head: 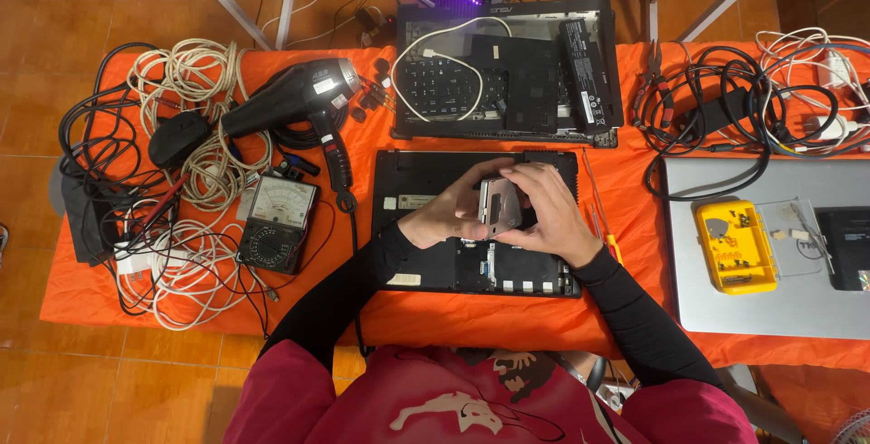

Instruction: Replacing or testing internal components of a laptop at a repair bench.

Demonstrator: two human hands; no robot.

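A small silver rectangular drive [497,204] is gripped between both my hands above an upturned black laptop base [408,217]. My left hand [449,213] clasps its left side with the thumb on top. My right hand [548,208] covers its right side and upper edge. Both hands hover over the open bay in the laptop's underside. Black sleeves cover both my forearms.
A second opened black laptop [507,72] with a white cable and a battery lies behind. A black hair dryer [290,104], an analogue multimeter [276,222] and tangled cables [181,181] lie left. Right: a silver laptop [761,308], a yellow parts box [736,246], screwdrivers [598,213], black cables [725,109].
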